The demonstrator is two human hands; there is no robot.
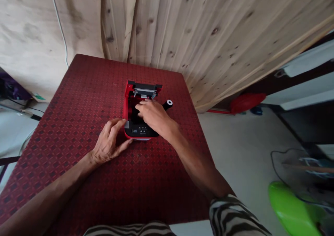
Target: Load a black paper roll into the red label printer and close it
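A small red and black printer sits near the middle of a table covered in a red patterned cloth, with its lid tipped open at the back. My left hand rests on the cloth against the printer's left front corner, fingers spread and curved along its side. My right hand lies over the open compartment with its fingers bent down into it; what they touch is hidden. A black roll with a white end lies on the cloth just right of the printer, beside my right hand.
A wooden plank wall stands right behind the table, with a white cable running down it. To the right the table edge drops to a pale floor with a red object, a green plastic thing and loose cables.
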